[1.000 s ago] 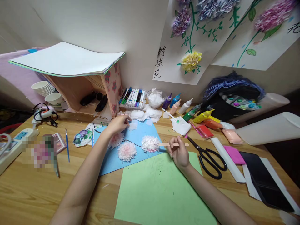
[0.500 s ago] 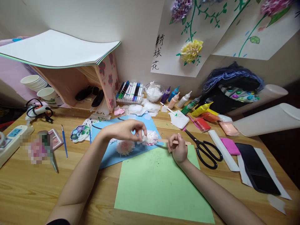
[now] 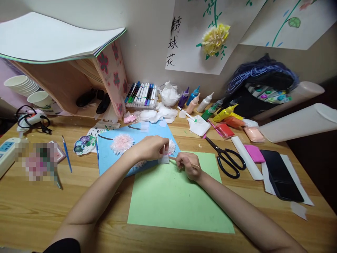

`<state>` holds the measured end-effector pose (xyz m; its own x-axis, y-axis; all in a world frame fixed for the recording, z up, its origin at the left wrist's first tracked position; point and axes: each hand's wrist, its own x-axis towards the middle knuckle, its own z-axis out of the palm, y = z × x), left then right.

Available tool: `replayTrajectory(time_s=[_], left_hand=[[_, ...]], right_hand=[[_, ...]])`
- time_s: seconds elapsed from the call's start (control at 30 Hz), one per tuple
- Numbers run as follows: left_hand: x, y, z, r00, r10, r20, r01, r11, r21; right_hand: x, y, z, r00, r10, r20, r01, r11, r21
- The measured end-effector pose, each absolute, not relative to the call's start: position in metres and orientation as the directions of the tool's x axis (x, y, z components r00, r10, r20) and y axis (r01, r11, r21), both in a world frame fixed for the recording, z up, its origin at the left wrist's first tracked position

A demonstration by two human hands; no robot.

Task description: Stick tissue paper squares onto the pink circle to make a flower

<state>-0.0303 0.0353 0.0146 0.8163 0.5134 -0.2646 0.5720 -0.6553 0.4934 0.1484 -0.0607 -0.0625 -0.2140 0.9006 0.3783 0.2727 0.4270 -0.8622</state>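
Observation:
My left hand is pinched on a small white tissue piece over the lower right corner of a blue paper sheet. A pink tissue flower lies on the blue sheet, and another flower peeks out behind my fingers. My right hand is closed round a thin wooden stick whose tip points at the tissue piece. Both hands meet at the top edge of a green paper sheet.
Black scissors lie right of the green sheet, then a pink block and a dark phone. Paint bottles, markers and a tissue bowl line the wall. A paintbrush and palette lie at left.
My left hand came from the far tissue pile down to the blue sheet's near corner with a tissue piece. My right hand shifted left with the stick. The camera tilted downward.

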Motion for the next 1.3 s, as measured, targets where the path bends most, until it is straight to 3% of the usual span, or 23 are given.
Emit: replayTrajectory(time_s=[0.27, 0.5, 0.6, 0.7, 0.83, 0.93, 1.3], left_hand=[[-0.027, 0.034, 0.015, 0.801, 0.544, -0.252, 0.595, -0.671, 0.443], [-0.026, 0.033, 0.012, 0.804, 0.543, -0.242, 0.583, -0.640, 0.501], [-0.026, 0.032, 0.008, 0.803, 0.554, -0.221, 0.584, -0.654, 0.480], [-0.025, 0.032, 0.005, 0.793, 0.572, -0.209, 0.597, -0.662, 0.453], [-0.025, 0.031, 0.005, 0.790, 0.580, -0.198, 0.601, -0.669, 0.438], [-0.025, 0.031, 0.005, 0.793, 0.580, -0.184, 0.595, -0.674, 0.438], [-0.026, 0.032, 0.011, 0.792, 0.580, -0.190, 0.600, -0.682, 0.418]], right_hand=[[0.149, -0.062, -0.072, -0.106, 0.959, 0.262, 0.196, 0.278, -0.940], [0.148, -0.060, -0.072, -0.021, 0.991, 0.135, 0.051, 0.136, -0.989], [0.149, -0.063, -0.072, 0.089, 0.980, 0.175, 0.035, 0.173, -0.984], [0.150, -0.068, -0.071, 0.165, 0.932, 0.323, 0.082, 0.314, -0.946], [0.149, -0.070, -0.067, -0.043, 0.861, 0.506, 0.212, 0.503, -0.838], [0.147, -0.067, -0.064, -0.186, 0.834, 0.520, 0.288, 0.552, -0.782], [0.143, -0.063, -0.065, -0.243, 0.821, 0.517, 0.360, 0.571, -0.738]])
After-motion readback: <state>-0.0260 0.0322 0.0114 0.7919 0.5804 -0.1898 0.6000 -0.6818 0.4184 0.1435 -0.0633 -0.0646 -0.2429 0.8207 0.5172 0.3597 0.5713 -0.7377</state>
